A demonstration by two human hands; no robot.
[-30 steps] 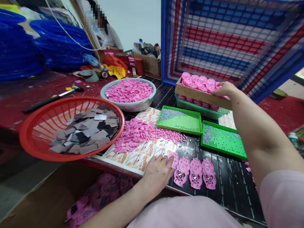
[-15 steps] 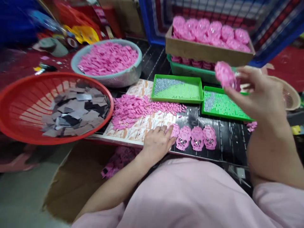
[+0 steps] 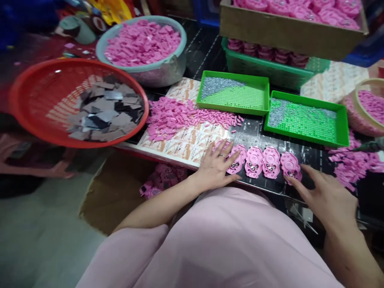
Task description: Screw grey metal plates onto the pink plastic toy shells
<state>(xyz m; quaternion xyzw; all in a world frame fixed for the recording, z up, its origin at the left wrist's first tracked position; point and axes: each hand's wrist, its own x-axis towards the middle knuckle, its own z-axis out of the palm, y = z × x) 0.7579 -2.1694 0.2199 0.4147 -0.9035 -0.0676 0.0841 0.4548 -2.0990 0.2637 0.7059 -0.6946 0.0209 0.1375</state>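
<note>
A: Left hand pose?
B: Left hand [image 3: 214, 166] in from lower left, palm down, fingers splayed, pointing away and right. They overlap the left end of a row of pink plastic shells [image 3: 271, 160], partly hiding one.
A: Right?
B: Right hand [image 3: 333, 200] in from lower right, fingers bent toward the left. Thumb tip at the near end of the rightmost shell [image 3: 290, 162], index at its right side. Can't make out if it's pinching.
A: Where's that shell, which way does it point?
B: Flat by the table's [image 3: 207, 48] near edge, right end of row, small gap to its neighbour. Long axis near-far, far end leaning left. Next two about straight, the following one leans right. Silver metal parts [image 3: 253, 167] sit toward the near ends.
A: Past the row?
B: Pink parts heap [image 3: 168, 116] left, red basket [image 3: 36, 100] of grey and black flat pieces beside it. Left green tray [image 3: 231, 109] and right green tray [image 3: 306, 137], both with small silver bits. Farther: grey-blue tub [image 3: 168, 72] of pink pieces; cardboard box [image 3: 285, 36] of pink parts above a green basket [image 3: 261, 68].
</note>
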